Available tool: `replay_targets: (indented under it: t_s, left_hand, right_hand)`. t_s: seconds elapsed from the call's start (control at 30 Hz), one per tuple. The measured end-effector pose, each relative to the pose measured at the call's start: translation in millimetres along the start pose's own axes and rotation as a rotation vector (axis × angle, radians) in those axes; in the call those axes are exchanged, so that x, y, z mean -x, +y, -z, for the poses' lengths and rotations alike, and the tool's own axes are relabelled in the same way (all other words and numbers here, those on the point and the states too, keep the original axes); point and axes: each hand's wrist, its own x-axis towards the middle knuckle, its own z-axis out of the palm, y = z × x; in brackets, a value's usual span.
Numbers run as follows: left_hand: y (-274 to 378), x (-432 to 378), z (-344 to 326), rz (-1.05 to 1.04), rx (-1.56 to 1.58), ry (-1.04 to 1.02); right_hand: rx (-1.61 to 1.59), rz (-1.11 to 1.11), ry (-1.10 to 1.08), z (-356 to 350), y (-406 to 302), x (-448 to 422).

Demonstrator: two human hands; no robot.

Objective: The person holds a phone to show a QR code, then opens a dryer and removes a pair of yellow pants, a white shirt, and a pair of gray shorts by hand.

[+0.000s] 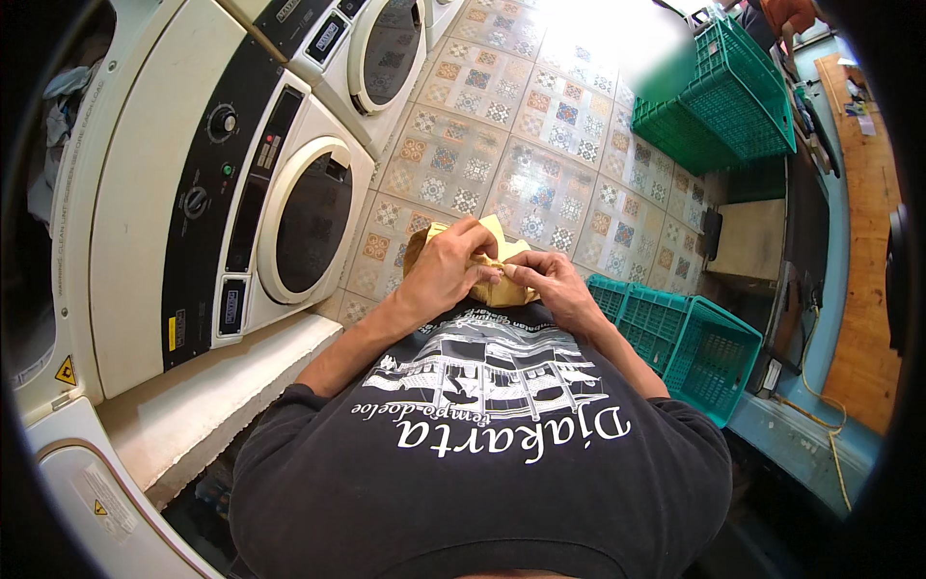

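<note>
In front of my waist, a yellow piece of cloth [503, 293] is bunched between both hands. My left hand [445, 268] grips it from the left, with thumb and fingers pinching an edge. From the other side, my right hand [553, 286] pinches the same gathered part between thumb and forefinger. The fingertips of the two hands almost meet there. Part of the cloth spreads out behind my left hand, and its lower part hangs against my black printed T-shirt [477, 492]. My hands hide some of the folds.
Front-loading machines [311, 217] line the left on a white ledge [217, 398]; one opening holds laundry [61, 137]. Green plastic crates [723, 101] stand far right, teal crates [673, 340] by my right arm. A wooden tabletop [861, 275] and yellow cord [821, 405] lie right. Another person [788, 14] is top right.
</note>
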Motion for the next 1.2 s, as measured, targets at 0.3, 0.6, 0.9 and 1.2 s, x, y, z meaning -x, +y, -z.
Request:
replay_targets:
  t_s: [0.3, 0.6, 0.9, 1.2]
  left_hand:
    - [6.6, 6.3, -7.7, -0.213, -0.496, 0.142]
    - [-33.8, 19.4, -13.3, -0.473, -0.456, -0.04]
    - [-51.2, 1.7, -10.7, -0.809, -0.534, 0.032]
    - [-67.5, -39.0, 19.8, -0.338, -0.063, 0.379]
  right_hand:
    - [0.084, 0.123, 0.138, -7.8, 1.8, -5.5]
    - [-0.085, -0.105, 0.026, -5.3, 10.5, -6.8]
    - [-0.359, -0.263, 0.09, 0.1, 7.6, -17.3]
    - [-0.404, 0.15, 0.123, 45.5, -32.3, -21.6]
